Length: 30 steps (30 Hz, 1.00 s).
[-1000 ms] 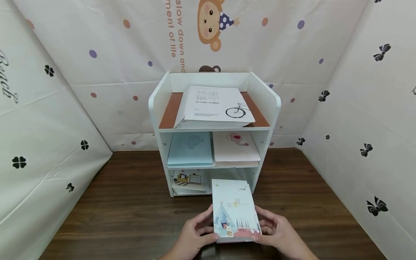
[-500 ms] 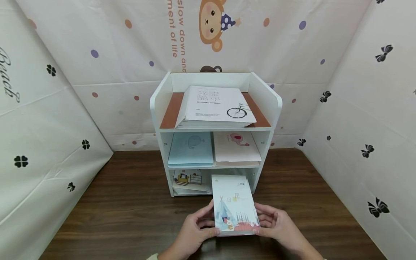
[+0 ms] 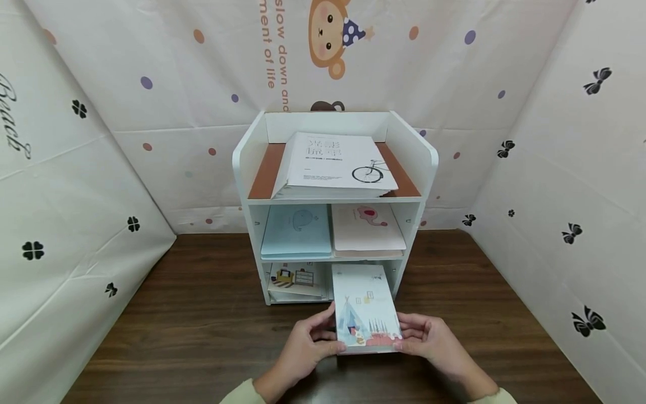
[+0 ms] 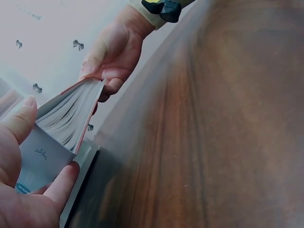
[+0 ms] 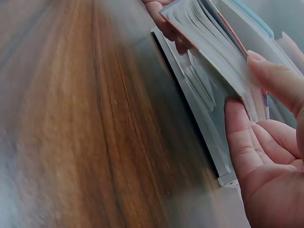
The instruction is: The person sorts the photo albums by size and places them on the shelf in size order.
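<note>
A thick book (image 3: 367,306) with a pale cover showing a blue tent is held between both hands. Its far end reaches into the right side of the bottom compartment of a white shelf (image 3: 427,174). My left hand (image 3: 309,343) grips the near left corner, thumb on the cover and fingers at the side. At the near right corner, my right hand (image 3: 429,343) grips it the same way. The left wrist view shows the page edges of the book (image 4: 71,116) facing the camera, and my right hand (image 4: 114,59) beyond. In the right wrist view, fingers (image 5: 242,137) support it from beneath.
On the top shelf lies a white book stack (image 3: 335,163) with a bicycle drawing. Blue notebooks (image 3: 298,233) and pink notebooks (image 3: 369,233) fill the middle shelf. Books with a yellow vehicle picture (image 3: 298,279) lie bottom left. Patterned cloth (image 3: 176,112) surrounds the wooden table (image 3: 202,336).
Both hands have moved forward, away from the person, with the book. Its far end is now farther into the bottom right compartment. Other books have stayed in place.
</note>
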Motion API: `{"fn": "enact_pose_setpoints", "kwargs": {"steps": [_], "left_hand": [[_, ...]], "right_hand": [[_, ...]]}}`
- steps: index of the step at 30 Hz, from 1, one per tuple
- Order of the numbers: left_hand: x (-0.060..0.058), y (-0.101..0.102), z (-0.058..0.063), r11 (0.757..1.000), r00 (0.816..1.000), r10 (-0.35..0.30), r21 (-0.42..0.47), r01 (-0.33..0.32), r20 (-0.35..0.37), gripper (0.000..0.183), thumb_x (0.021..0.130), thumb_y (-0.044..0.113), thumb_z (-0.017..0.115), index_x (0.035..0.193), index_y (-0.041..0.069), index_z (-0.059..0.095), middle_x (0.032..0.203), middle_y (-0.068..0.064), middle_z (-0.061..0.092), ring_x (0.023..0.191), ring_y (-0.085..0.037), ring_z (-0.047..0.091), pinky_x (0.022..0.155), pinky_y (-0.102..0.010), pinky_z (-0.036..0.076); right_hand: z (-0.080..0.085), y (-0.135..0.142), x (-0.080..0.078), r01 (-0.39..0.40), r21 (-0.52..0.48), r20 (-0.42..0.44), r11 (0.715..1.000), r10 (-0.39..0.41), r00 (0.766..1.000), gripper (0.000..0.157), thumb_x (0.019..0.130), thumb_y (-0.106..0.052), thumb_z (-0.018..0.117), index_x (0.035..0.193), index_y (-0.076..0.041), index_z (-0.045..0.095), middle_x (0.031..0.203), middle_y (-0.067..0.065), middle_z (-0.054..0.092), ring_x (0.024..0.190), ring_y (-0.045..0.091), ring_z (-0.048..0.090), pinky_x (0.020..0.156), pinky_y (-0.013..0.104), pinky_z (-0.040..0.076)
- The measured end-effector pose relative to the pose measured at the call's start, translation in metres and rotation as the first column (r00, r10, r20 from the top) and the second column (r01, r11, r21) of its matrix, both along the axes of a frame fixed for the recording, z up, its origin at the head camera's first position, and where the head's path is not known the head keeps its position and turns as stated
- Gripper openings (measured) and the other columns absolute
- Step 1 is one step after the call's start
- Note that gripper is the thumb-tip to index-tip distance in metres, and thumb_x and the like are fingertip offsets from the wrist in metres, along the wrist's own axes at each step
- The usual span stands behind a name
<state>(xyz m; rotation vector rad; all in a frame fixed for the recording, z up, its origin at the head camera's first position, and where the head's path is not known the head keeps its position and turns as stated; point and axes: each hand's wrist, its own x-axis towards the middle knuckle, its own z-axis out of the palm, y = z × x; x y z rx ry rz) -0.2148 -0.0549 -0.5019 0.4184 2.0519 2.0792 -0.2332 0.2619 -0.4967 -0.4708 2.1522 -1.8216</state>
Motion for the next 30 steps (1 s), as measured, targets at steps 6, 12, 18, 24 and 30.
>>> {"fn": "enact_pose_setpoints", "kwargs": {"steps": [6, 12, 18, 24, 30], "left_hand": [[-0.008, 0.002, 0.0, 1.0, 1.0, 0.01, -0.027, -0.011, -0.005, 0.081, 0.081, 0.011, 0.087, 0.152, 0.007, 0.048, 0.13, -0.021, 0.066, 0.101, -0.022, 0.068, 0.081, -0.021, 0.06], [-0.017, 0.006, -0.002, 0.998, 1.0, 0.025, -0.059, -0.025, 0.004, 0.079, 0.081, 0.011, 0.088, 0.151, 0.01, 0.05, 0.126, -0.019, 0.068, 0.101, -0.024, 0.068, 0.078, -0.02, 0.059], [-0.024, 0.008, -0.004, 0.995, 0.999, 0.036, -0.092, -0.035, 0.008, 0.078, 0.081, 0.01, 0.087, 0.15, 0.011, 0.051, 0.123, -0.017, 0.069, 0.1, -0.026, 0.068, 0.078, -0.021, 0.059], [-0.031, 0.01, -0.006, 0.991, 0.999, 0.039, -0.125, -0.039, 0.0, 0.077, 0.082, 0.011, 0.087, 0.15, 0.009, 0.051, 0.124, -0.018, 0.069, 0.1, -0.026, 0.069, 0.079, -0.021, 0.059], [-0.036, 0.013, -0.007, 0.989, 0.999, 0.049, -0.138, -0.049, -0.002, 0.075, 0.083, 0.012, 0.086, 0.149, 0.006, 0.051, 0.125, -0.019, 0.068, 0.099, -0.022, 0.069, 0.08, -0.021, 0.059]], "right_hand": [[-0.003, 0.002, -0.008, 0.012, 0.048, -0.008, 0.999, -0.012, 1.0, 0.07, 0.088, -0.007, 0.08, 0.138, 0.025, 0.044, 0.126, 0.034, 0.064, 0.096, 0.007, 0.071, 0.08, 0.024, 0.062], [-0.005, 0.004, -0.016, 0.027, 0.088, -0.03, 0.996, -0.024, 0.999, 0.066, 0.087, -0.009, 0.081, 0.135, 0.024, 0.049, 0.124, 0.035, 0.066, 0.095, 0.006, 0.071, 0.08, 0.022, 0.062], [-0.004, 0.003, -0.022, 0.036, 0.12, -0.015, 0.992, -0.035, 0.999, 0.064, 0.085, -0.011, 0.084, 0.131, 0.022, 0.055, 0.118, 0.03, 0.07, 0.093, 0.008, 0.071, 0.079, 0.022, 0.062], [-0.003, 0.004, -0.027, 0.039, 0.179, -0.001, 0.983, -0.039, 0.999, 0.06, 0.085, -0.013, 0.084, 0.128, 0.02, 0.059, 0.115, 0.027, 0.072, 0.096, 0.016, 0.072, 0.077, 0.023, 0.062], [0.0, 0.004, -0.03, 0.057, 0.241, -0.01, 0.969, -0.056, 0.998, 0.058, 0.085, -0.015, 0.085, 0.125, 0.019, 0.061, 0.112, 0.025, 0.074, 0.096, 0.019, 0.073, 0.075, 0.023, 0.061]]}}
